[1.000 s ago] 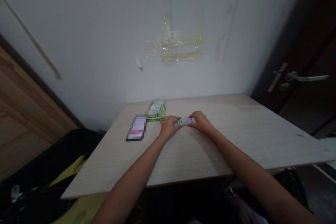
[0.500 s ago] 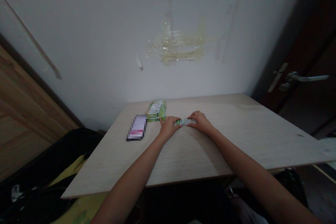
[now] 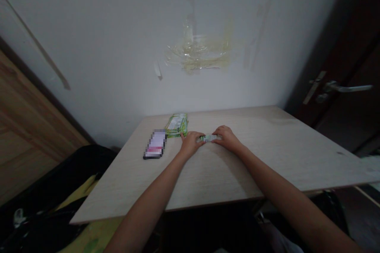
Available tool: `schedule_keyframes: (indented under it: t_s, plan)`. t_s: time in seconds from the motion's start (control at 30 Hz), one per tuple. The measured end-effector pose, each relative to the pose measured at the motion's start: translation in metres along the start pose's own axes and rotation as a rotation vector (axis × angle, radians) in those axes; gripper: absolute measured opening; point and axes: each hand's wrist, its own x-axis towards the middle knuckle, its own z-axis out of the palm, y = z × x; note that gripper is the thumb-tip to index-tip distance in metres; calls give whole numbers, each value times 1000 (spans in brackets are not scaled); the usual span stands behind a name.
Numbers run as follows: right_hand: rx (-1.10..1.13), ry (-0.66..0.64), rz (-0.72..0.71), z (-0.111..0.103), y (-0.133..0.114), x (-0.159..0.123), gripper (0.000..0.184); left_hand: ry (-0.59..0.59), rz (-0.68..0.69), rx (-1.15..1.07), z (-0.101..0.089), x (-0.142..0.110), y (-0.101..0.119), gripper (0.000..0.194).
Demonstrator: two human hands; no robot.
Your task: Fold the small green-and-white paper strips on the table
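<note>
Between my two hands, low over the table [image 3: 208, 178], is a small green-and-white packet [image 3: 209, 138]. My left hand [image 3: 192, 141] pinches its left end with thumb and fingers. At the other end, my right hand [image 3: 227, 137] grips it the same way. The fingers cover both ends, so only the middle strip shows. A stack of green-and-white packets [image 3: 177, 123] lies just beyond my left hand, close to its thumb. Left of that stack rests a phone [image 3: 156, 144] with a blurred screen.
A grey-white wall [image 3: 118, 47] with old clear tape [image 3: 204, 53] rises behind the table. At right is a dark door with a metal handle [image 3: 350, 87]. Wooden boards [image 3: 26, 114] and a black bag [image 3: 86, 162] stand left of the table.
Both hands keep their hold on the packet in the same place. The packet's visible strip looks slightly different, as if tilted or folded a little; little else differs.
</note>
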Motion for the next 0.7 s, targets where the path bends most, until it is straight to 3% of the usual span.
schedule_keyframes:
  t_s: [0.7]
  plan:
    - [-64, -75, -21, -4, -4, 1, 23, -26, 50, 95, 0, 3, -5, 29]
